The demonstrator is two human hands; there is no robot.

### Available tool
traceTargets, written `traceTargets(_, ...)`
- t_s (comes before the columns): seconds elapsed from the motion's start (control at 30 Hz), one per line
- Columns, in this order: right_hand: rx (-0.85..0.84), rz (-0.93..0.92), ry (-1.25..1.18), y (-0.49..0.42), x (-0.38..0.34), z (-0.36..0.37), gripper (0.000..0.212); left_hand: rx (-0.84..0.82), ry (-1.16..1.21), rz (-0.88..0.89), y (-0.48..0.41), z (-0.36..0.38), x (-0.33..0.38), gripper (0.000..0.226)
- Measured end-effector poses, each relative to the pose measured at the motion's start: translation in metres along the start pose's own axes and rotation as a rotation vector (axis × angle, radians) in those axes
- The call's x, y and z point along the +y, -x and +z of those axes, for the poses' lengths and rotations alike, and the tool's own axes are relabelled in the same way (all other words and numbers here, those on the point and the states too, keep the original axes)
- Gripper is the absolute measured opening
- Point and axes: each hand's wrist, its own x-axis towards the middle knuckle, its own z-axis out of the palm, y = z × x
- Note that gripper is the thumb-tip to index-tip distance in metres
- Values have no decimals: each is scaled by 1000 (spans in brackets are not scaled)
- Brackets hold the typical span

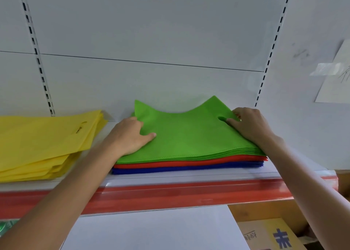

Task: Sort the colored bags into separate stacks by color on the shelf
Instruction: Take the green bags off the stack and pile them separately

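Observation:
A mixed pile lies on the white shelf [170, 175]: green bags [185, 136] on top, red bags [189, 161] under them, blue bags [180, 169] at the bottom. The top green bag's far corners curl upward. My left hand [130, 134] grips the green bag's left edge, thumb on top and fingers underneath. My right hand [250, 124] grips its right edge by the handle cut-out, thumb on top. A separate stack of yellow bags [45, 141] sits to the left on the same shelf.
The shelf has a red front strip [170, 194] and a white back panel with slotted uprights [265, 69]. A paper sheet [335, 75] is taped to the wall at right. Cardboard boxes [269, 232] sit below at lower right.

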Motion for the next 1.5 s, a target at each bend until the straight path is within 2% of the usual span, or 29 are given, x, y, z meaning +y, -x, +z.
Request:
traceTargets(0.23,46,-99,-9,4,-4,-2,29,83,134,-108,4,-1,-4,71)
traceTargets(0.33,53,-126,14,6,-7,-3,31,120,180,-122,7,-4,-3,64)
traceTargets(0.5,49,-126,-33,10,-7,-6,46,137,214,-126,10,-8,2,52)
traceTargets(0.57,65,-152,-46,12,-7,-9,49,156,240,-104,12,-10,4,52)
traceTargets(0.8,97,-134,-72,9,-20,-37,39,197,276,118,19,-36,-2,71)
traceTargets(0.97,176,-101,-61,12,-52,-64,38,271,371,227,26,-73,-21,66)
traceTargets(1.17,192,-59,-81,32,-143,-54,39,343,367,214,44,-115,-117,62)
traceTargets(1.5,170,-52,-104,73,-327,-3,39,247,290,182,82,-172,-319,72)
